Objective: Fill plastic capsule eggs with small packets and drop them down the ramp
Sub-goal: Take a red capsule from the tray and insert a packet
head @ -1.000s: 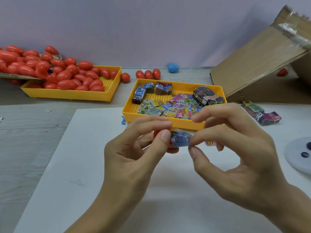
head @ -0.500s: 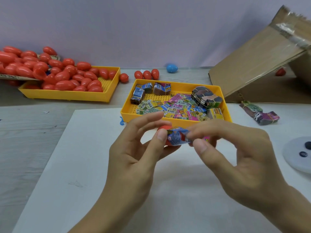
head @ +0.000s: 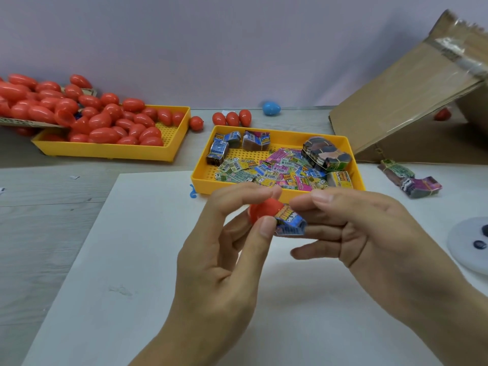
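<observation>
The left hand pinches a red egg half while the right hand fingers push a folded packet in; next it needs closing

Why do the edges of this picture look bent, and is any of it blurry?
Head view: the wide lens bows the table edge and stretches the cardboard ramp at the right. The red capsule half and left hand are softened by motion blur, while the packet tray stays sharper. Light is soft and even, with only faint shadows under the hands.
</observation>
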Available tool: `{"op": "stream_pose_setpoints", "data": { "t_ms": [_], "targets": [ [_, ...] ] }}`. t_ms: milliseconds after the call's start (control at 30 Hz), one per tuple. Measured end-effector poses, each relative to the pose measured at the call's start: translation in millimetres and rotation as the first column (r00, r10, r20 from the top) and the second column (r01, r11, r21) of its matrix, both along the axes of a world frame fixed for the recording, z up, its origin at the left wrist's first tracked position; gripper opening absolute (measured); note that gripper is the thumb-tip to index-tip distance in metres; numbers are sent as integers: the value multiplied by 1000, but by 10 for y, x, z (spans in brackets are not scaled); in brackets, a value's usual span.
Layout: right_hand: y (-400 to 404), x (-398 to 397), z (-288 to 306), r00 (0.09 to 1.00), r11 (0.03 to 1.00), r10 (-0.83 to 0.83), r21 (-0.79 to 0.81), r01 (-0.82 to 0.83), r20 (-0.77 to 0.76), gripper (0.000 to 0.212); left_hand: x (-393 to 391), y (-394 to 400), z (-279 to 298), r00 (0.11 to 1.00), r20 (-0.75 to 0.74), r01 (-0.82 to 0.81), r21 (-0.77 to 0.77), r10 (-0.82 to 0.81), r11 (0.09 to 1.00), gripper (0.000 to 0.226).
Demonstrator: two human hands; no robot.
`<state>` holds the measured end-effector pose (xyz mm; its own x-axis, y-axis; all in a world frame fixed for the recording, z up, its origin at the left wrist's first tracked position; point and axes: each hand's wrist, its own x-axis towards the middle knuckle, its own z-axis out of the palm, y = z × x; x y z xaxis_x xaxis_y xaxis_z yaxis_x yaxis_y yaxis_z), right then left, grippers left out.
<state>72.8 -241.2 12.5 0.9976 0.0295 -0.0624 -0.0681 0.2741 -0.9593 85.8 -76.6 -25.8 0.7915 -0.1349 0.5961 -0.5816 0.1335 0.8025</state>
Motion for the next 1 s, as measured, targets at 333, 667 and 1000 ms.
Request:
{"op": "stream_pose_setpoints", "data": {
  "t_ms": [333,667,1000],
  "targets": [
    [-25,7,-11,990,985,116,138,-104,-83,28,13,26,-16,999,26,41,33,-42,999,19],
    [21,-21,1,934,956,288,125,-266,-211,28,0,12,-56,992,111,43,88,-53,995,25],
    [6,-10,-12,908,913,361,281,-297,-214,17,-17,19,-40,994,88,52,126,-63,991,25]
  ]
}}
